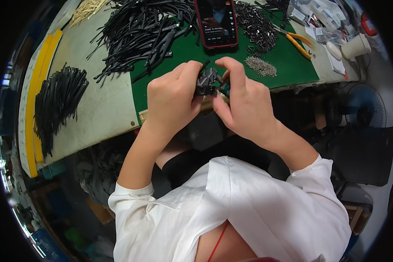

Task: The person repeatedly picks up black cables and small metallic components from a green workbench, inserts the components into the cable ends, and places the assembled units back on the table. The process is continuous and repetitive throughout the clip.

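Gripping a black part over the bench edge

Both hands close on one small black part [208,81]: left hand [172,98] and right hand [244,102] pinch it between fingertips. Beyond them lie black strips [139,32], a phone [216,22], and pliers [298,43] on the bench [100,109].

Green mat [187,50] on the bench just beyond the fingers. Phone [215,22] lies past them, screen lit. Big tangle of black strips [139,30] up-left of the fingers — a second heap [56,102] well off to their left. Small metal parts [261,66] just right of the fingertips, darker pile [254,24] beyond. Yellow-handled pliers [299,43] farther right.
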Action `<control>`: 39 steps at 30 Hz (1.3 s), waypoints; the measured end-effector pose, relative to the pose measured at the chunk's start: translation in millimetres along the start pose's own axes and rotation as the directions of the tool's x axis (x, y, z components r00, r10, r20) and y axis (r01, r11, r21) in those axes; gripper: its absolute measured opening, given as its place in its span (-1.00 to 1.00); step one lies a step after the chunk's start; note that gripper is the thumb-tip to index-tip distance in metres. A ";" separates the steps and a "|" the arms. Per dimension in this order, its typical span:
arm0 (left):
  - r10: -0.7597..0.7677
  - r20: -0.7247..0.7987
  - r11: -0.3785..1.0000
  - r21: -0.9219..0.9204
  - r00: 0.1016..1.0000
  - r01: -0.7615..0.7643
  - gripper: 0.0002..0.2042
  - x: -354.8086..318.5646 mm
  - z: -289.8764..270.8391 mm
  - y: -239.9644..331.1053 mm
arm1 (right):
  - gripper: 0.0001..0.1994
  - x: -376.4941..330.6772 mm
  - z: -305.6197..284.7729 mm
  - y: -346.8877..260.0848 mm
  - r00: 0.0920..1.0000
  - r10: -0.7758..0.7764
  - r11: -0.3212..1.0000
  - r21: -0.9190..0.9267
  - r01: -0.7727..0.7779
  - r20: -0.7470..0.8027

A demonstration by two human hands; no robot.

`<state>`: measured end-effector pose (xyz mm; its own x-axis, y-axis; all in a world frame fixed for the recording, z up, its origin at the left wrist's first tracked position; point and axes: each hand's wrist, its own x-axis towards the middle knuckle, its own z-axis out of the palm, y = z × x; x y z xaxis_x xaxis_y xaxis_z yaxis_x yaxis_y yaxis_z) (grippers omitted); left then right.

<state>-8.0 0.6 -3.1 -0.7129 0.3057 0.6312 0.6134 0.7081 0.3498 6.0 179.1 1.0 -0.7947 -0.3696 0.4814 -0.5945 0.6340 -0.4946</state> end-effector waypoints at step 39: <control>-0.284 0.089 0.833 -0.470 0.955 0.292 -0.89 36.8 -19.9 -41.1 | -0.72 -17.0 -78.4 89.5 0.870 0.230 0.957 -0.264 -0.120 0.435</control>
<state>-52.6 -29.9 19.5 -0.8853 0.1471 0.4412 0.4624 0.3800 0.8011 -24.1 295.3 5.3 -0.8816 -0.4720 -0.0095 -0.4410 0.8305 -0.3404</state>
